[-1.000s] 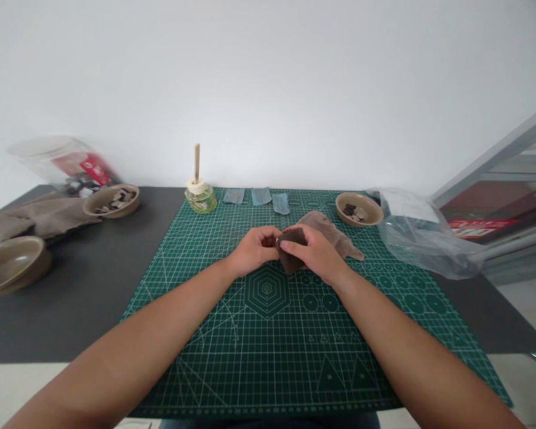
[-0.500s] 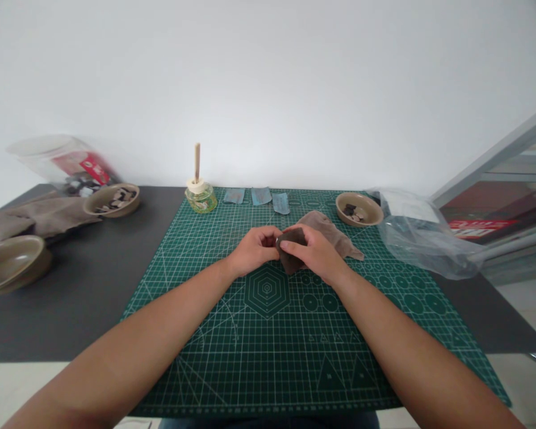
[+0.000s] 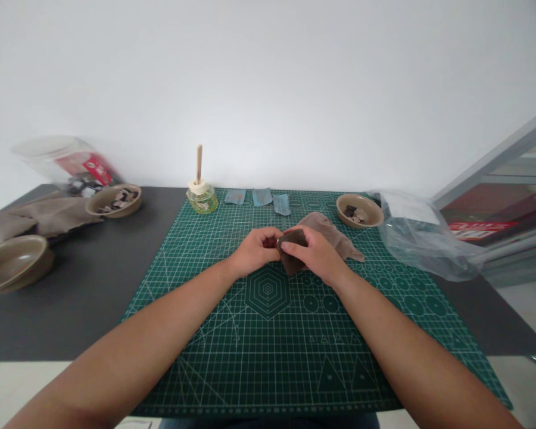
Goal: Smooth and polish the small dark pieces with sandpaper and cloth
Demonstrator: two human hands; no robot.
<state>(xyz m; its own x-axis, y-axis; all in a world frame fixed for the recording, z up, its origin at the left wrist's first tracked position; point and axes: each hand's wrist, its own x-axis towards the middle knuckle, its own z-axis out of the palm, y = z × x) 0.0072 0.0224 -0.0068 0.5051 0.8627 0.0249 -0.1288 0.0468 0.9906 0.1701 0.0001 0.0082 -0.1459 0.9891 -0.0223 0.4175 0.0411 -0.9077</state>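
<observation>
A small, dark brown square piece (image 3: pixel 291 260), thin and sheet-like, is held above the cutting mat (image 3: pixel 268 357) near its middle. My right hand (image 3: pixel 315 253) grips it, thumb lying across its near face and fingers behind. My left hand (image 3: pixel 259 250) is closed at its left edge, thumb and fingertips pinched together there; a tiny pale spot shows between them, too small to name. A crumpled brown cloth (image 3: pixel 330 232) lies on the mat just behind my right hand, which partly covers it.
Three bluish printed patches (image 3: pixel 262 197) and a reed-stick bottle (image 3: pixel 202 198) line the mat's back. A bowl of small chips (image 3: pixel 360 211) and a clear plastic bag (image 3: pixel 429 244) are at right. At left are another chip bowl (image 3: pixel 114 201), cloth (image 3: pixel 49 217), a larger bowl (image 3: pixel 15 265) and a bag (image 3: pixel 67 161).
Both hands keep the same grip on the dark brown piece. The whole view has shifted very slightly; nothing else visibly differs.
</observation>
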